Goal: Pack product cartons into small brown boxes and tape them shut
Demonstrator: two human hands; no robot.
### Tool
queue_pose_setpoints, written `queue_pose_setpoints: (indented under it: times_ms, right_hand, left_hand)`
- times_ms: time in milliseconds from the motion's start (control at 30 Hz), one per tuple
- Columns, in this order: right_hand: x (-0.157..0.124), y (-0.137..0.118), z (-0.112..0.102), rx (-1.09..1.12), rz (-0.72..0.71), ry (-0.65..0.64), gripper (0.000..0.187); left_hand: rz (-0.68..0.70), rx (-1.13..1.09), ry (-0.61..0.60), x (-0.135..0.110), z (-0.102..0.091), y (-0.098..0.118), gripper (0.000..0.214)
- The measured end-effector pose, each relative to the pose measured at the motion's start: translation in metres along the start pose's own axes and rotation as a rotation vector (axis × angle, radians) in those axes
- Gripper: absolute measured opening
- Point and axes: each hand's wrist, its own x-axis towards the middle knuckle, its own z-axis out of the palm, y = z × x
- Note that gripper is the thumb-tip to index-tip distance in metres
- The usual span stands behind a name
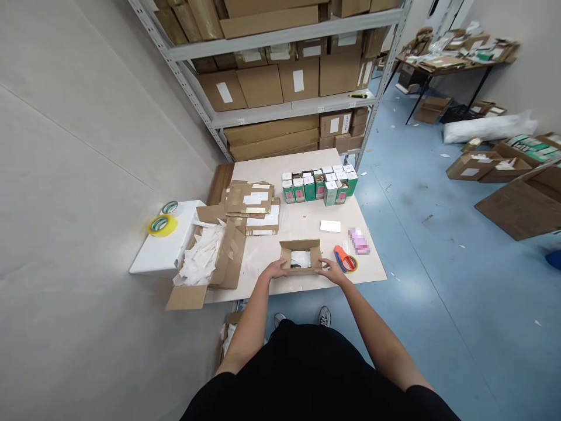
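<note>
A small open cardboard box (300, 257) sits near the front edge of the white table (307, 225), with something white and green inside. My left hand (276, 269) rests against its left side, fingers curled on the box wall. At the box's right side, my right hand (332, 270) touches the wall and flap. Both hands seem to grip the box. An orange and blue tape dispenser (344, 259) lies just right of my right hand.
Several green and white product boxes (318, 183) stand at the table's far side. Flat cardboard mailers (252, 204) are stacked left of the middle, beside an open carton of white packing (202, 257). Tape rolls (163, 223) sit on a white stand. Shelving (280, 76) with cartons stands behind.
</note>
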Motion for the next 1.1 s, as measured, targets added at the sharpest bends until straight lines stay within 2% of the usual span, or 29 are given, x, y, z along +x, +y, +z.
queue_pose_setpoints:
  times_ms: [67, 133, 200, 300, 367, 433, 567, 667, 800, 867, 967, 1100]
  right_hand:
    - [0.006, -0.004, 0.004, -0.014, 0.034, 0.098, 0.044]
    - [0.013, -0.008, 0.010, -0.091, 0.085, 0.211, 0.041]
    - [0.020, -0.011, 0.017, -0.179, 0.162, 0.298, 0.047]
    - [0.024, -0.009, 0.025, -0.224, 0.263, 0.341, 0.062]
    - [0.024, -0.004, 0.028, -0.215, 0.285, 0.354, 0.072]
    - [0.024, 0.000, 0.030, -0.202, 0.273, 0.381, 0.076]
    - [0.023, 0.000, 0.034, -0.230, 0.255, 0.412, 0.076]
    - [0.022, -0.007, 0.038, -0.280, 0.245, 0.384, 0.073]
    - [0.020, -0.015, 0.035, -0.317, 0.183, 0.348, 0.068]
    - [0.019, -0.016, 0.026, -0.338, 0.125, 0.344, 0.065]
    - [0.019, -0.011, 0.004, -0.365, 0.067, 0.376, 0.062]
    - [0.021, 0.011, -0.032, -0.390, 0.147, 0.432, 0.059]
  left_hand:
    - [-0.034, -0.010, 0.078, -0.002, 0.000, 0.009, 0.069]
    - [-0.070, 0.017, 0.245, -0.005, 0.007, 0.021, 0.064]
    - [-0.105, 0.081, 0.466, -0.008, 0.019, 0.034, 0.068]
    - [-0.127, 0.176, 0.586, -0.009, 0.030, 0.049, 0.084]
    - [-0.062, 0.238, 0.559, -0.006, 0.025, 0.056, 0.095]
    - [0.042, 0.284, 0.473, -0.003, 0.014, 0.060, 0.100]
    - [0.104, 0.262, 0.346, 0.000, -0.001, 0.063, 0.088]
    - [0.131, 0.270, 0.250, -0.001, 0.011, 0.060, 0.077]
    - [0.109, 0.339, 0.136, 0.000, 0.042, 0.057, 0.080]
    - [0.086, 0.370, 0.151, 0.002, 0.053, 0.059, 0.080]
    - [0.062, 0.422, 0.164, 0.006, 0.060, 0.062, 0.079]
    - [0.046, 0.443, 0.128, 0.017, 0.054, 0.060, 0.080]
